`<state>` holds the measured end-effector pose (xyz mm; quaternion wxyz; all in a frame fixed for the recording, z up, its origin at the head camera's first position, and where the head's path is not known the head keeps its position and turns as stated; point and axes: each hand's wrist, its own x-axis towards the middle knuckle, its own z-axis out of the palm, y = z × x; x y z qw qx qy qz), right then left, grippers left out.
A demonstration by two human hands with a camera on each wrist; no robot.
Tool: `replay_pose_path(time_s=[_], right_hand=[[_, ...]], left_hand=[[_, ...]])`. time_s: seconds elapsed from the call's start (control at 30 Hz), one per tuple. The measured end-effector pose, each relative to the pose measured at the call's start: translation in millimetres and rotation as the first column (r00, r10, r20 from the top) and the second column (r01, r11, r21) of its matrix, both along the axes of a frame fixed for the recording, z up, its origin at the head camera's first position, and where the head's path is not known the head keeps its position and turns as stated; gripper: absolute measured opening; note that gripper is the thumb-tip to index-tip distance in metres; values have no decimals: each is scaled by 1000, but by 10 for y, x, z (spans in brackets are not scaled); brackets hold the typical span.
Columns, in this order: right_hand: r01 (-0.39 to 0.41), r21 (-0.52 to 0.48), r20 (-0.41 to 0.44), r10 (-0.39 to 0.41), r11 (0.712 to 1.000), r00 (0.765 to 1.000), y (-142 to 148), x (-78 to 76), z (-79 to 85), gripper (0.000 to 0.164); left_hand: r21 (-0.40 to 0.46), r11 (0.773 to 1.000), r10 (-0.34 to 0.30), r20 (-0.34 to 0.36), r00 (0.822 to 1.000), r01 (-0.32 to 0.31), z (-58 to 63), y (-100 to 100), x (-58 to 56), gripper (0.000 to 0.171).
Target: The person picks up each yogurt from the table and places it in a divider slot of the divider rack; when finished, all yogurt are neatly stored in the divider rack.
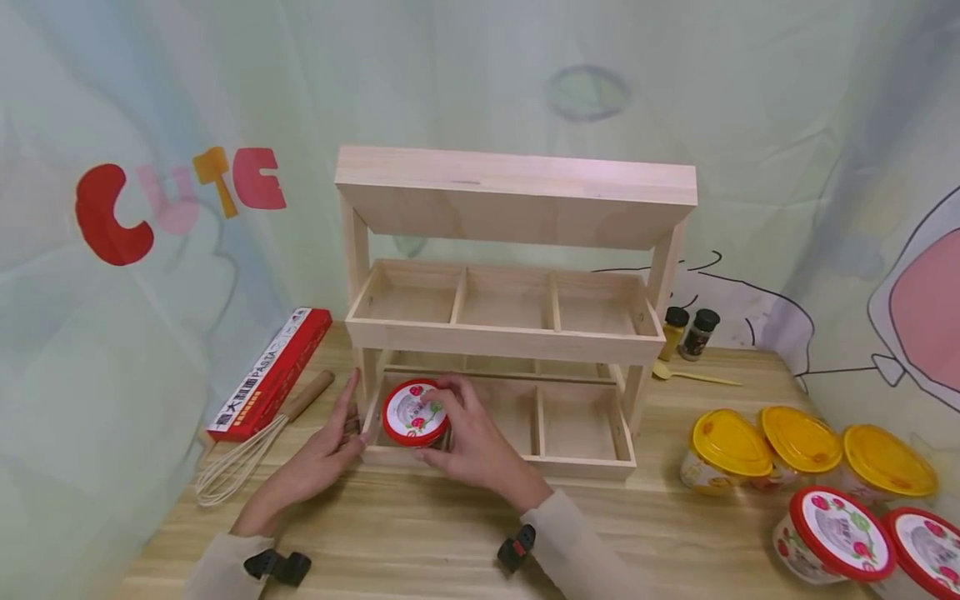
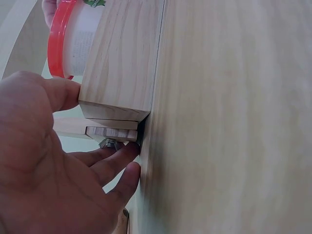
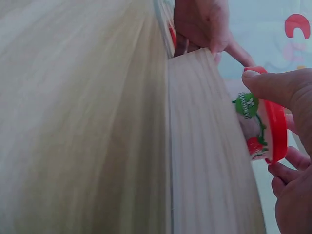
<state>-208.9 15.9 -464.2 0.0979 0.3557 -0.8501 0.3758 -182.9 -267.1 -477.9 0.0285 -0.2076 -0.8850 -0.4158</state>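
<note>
A two-tier wooden rack [image 1: 517,337] with divided trays stands on the table. In the lower tray's left compartment, a round tub with a red-rimmed lid [image 1: 415,413] sits tilted, its printed lid facing up. My right hand [image 1: 476,437] grips that tub, thumb at the near side of the rim and fingers across the lid. Beside the rack's lower left corner is my left hand [image 1: 318,462]. In the left wrist view its thumb touches the tray's front corner, while the other fingers bend around the side near a metal bolt [image 2: 111,144].
Left of the rack lie a red pasta box [image 1: 270,375] and a whisk [image 1: 258,442]. Yellow-lidded tubs [image 1: 731,446] and red-lidded tubs [image 1: 840,533] stand at the right. Two spice jars [image 1: 699,335] and a wooden spoon [image 1: 693,375] are behind them.
</note>
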Motion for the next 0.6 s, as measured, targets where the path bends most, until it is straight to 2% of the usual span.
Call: replay_pose_path(time_s=[0.33,0.6], right_hand=[[48,-19,40,-47,999,998,275,79,150,80],[117,-37,0,-117,992,993,683,236,271,87]], left_hand=[[6,1000,-7,15,1000,7,5,26,-43,98],[-5,1000,2,-1,1000,-2,-7,15,-11,99]])
